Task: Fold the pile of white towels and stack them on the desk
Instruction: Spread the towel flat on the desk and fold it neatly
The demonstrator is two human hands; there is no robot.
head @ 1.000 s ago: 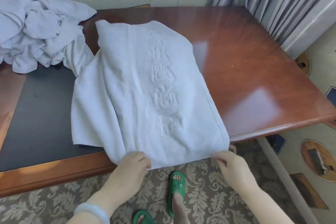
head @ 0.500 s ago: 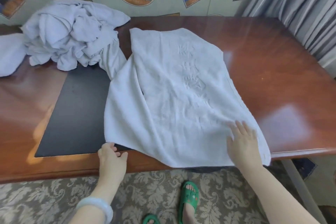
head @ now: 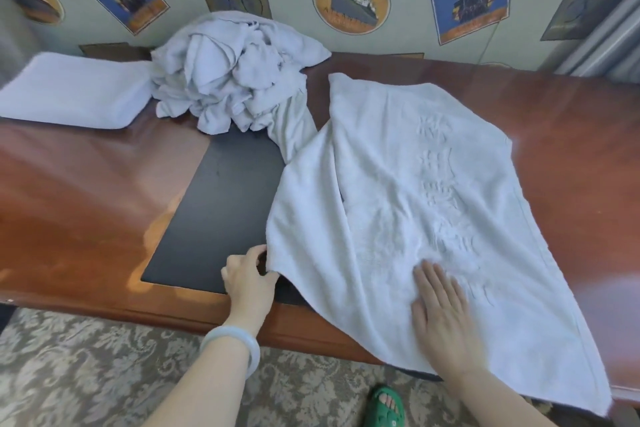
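Upper left, one folded white towel (head: 72,90) lies beside the crumpled pile of white towels (head: 228,69) on the brown wooden desk (head: 86,191). Lower centre, the left hand (head: 249,277) pinches a corner of the spread white embossed towel (head: 415,184), probably to fold it over. The right hand (head: 443,319), fingers straight, pins it flat.

Towel pile (head: 235,80) behind spread towel (head: 415,201), on desk (head: 86,201).
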